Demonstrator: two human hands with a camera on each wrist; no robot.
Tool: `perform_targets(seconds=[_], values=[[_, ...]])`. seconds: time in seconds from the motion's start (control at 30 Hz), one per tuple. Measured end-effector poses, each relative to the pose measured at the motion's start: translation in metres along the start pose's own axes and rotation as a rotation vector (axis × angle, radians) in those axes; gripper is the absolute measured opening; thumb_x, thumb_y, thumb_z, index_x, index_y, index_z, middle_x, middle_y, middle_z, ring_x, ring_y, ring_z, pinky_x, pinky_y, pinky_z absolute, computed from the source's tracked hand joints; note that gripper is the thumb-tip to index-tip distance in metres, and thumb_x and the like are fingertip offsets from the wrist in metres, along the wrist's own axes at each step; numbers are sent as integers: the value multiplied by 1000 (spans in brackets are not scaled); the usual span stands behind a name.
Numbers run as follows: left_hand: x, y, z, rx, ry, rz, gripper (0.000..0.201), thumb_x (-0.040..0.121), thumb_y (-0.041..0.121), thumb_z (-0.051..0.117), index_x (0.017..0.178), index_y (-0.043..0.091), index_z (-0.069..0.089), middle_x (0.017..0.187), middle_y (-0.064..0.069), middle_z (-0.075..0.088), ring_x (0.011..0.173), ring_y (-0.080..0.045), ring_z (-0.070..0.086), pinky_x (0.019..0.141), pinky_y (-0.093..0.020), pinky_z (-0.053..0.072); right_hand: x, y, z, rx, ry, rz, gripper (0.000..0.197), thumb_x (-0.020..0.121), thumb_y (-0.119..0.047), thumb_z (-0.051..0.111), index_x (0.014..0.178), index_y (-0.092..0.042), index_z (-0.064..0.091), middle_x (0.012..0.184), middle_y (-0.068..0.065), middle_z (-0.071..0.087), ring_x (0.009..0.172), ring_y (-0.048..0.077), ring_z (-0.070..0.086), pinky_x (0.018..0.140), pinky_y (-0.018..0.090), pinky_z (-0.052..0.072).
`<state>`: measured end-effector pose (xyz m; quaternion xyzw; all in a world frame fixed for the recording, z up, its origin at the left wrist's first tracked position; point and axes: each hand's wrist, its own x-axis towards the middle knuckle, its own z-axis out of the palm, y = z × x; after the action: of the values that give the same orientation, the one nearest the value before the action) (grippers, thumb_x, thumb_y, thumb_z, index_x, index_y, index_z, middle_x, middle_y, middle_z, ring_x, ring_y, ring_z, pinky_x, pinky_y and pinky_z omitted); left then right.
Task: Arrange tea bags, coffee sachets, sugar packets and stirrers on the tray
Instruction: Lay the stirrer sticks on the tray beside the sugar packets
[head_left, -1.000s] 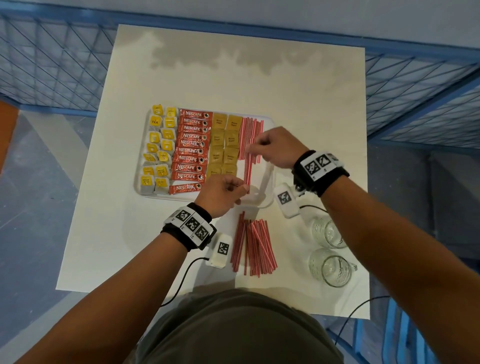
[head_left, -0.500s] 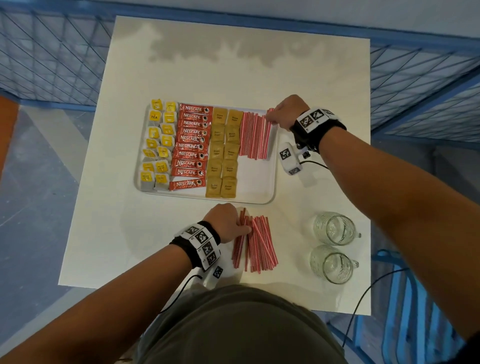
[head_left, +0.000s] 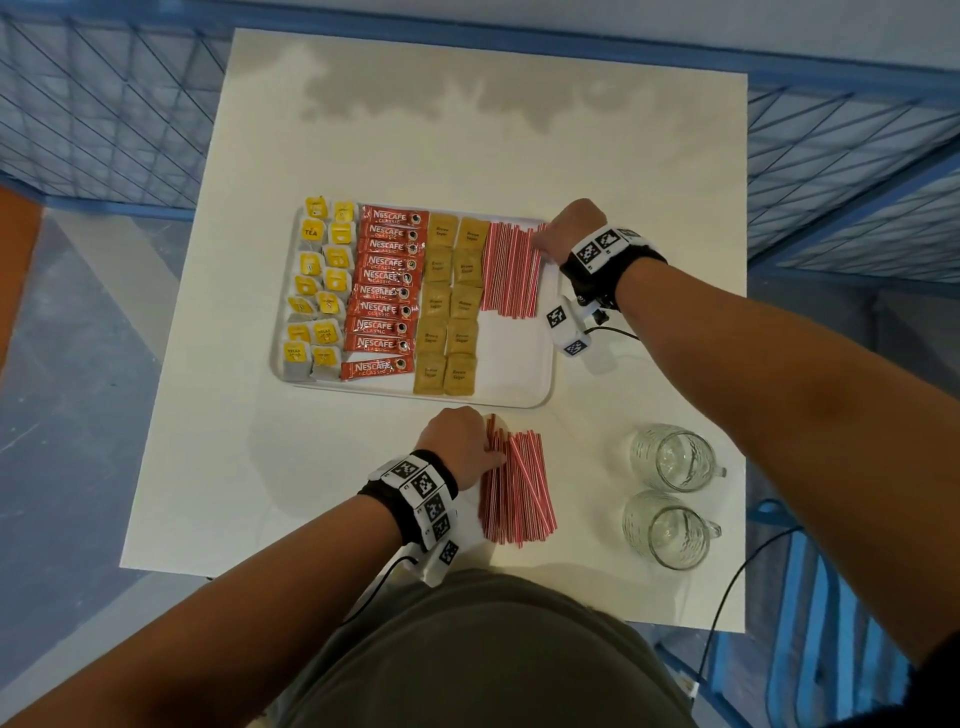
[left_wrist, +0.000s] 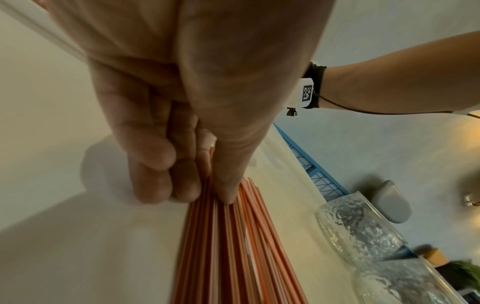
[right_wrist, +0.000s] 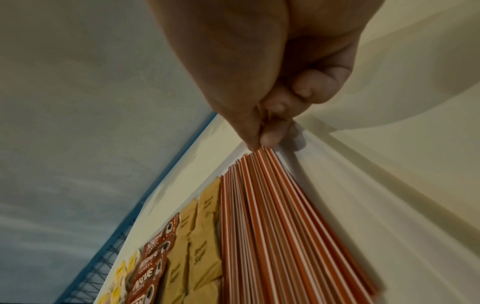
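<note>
The white tray (head_left: 519, 400) holds columns of yellow tea bags (head_left: 322, 291), red coffee sachets (head_left: 387, 291), brown sugar packets (head_left: 449, 306) and a row of red-and-white stirrers (head_left: 511, 270) (right_wrist: 272, 216). My right hand (head_left: 540, 244) (right_wrist: 261, 143) is at the far right end of that row, thumb and forefinger pinched together on the stirrer tips. A loose pile of stirrers (head_left: 517, 488) (left_wrist: 233, 246) lies on the table in front of the tray. My left hand (head_left: 488, 452) (left_wrist: 200, 193) is at the pile's left side, thumb and curled fingers pinching a few stirrers.
Two empty glass mugs (head_left: 670, 457) (head_left: 665, 527) stand at the right front of the white table (head_left: 467, 145), close to the loose pile. The near right part of the tray is bare. Blue wire fencing surrounds the table.
Both hands left the middle of the tray. The left hand came back to the loose pile on the table; the right hand went to the far end of the stirrer row.
</note>
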<state>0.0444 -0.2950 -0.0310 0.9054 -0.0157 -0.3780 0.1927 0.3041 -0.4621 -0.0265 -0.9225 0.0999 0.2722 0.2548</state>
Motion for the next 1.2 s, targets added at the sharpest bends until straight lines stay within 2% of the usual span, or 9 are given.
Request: perform_targets(seconds=[0.17,0.3,0.43,0.57,0.73,0.87,0.93,1.07,1.2], values=[[-2,-2,1,-15,25,-45,49,84,56,71,60,17,51,62,2,54,67,-19,60,68,-33,54,-2,3,3,33,82,-1,32,79,-33,71,60,-14,53,55,-2,51,48,19,46,48,25,38],[-6,0,3,-26,17,-70,48,82,58,71,63,17,53,64,2,57,66,-17,59,63,-31,51,-15,2,0,67,107,-8,35,85,-35,68,78,-1,73,73,7,73,63,24,68,59,31,58],[-6,4,6,-34,14,-73,43,83,53,72,65,17,57,66,2,62,67,-16,63,65,-32,55,-48,5,-2,74,92,-97,31,91,-25,63,85,2,78,82,13,77,57,15,61,60,29,57],[-5,6,9,-73,24,-107,40,82,49,73,64,17,57,67,2,61,67,-16,63,63,-30,53,-90,16,0,96,41,-157,33,94,-27,64,81,0,77,81,11,77,53,12,58,60,28,54],[-8,8,12,-108,14,-110,43,86,42,69,54,18,54,56,4,53,54,-11,53,50,-23,37,-140,37,13,87,-31,-185,30,98,-33,63,82,-12,79,87,-3,76,45,-1,53,52,15,41],[-11,9,12,-142,32,-116,44,87,40,71,52,18,55,54,5,52,52,-9,50,48,-22,33,-175,58,37,30,-100,-204,45,97,-35,63,56,-17,64,83,-4,77,53,5,62,59,23,48],[-12,8,12,-171,39,-124,42,86,38,72,52,18,57,53,5,54,52,-10,52,49,-23,34,-189,68,50,5,-130,-197,49,97,-35,64,53,-14,61,76,-4,76,58,11,65,62,24,50],[-13,4,14,-237,30,-126,31,84,34,75,58,18,69,58,3,64,61,-15,62,60,-28,48,-208,86,73,-38,-166,-198,49,92,-37,67,50,-12,60,59,0,68,57,16,66,59,28,53],[-17,0,15,-296,24,-123,30,83,35,77,58,19,70,60,3,68,63,-15,66,68,-31,56,-223,94,88,-104,-188,-154,46,89,-47,71,58,-14,66,54,-3,61,55,13,61,54,26,44]])
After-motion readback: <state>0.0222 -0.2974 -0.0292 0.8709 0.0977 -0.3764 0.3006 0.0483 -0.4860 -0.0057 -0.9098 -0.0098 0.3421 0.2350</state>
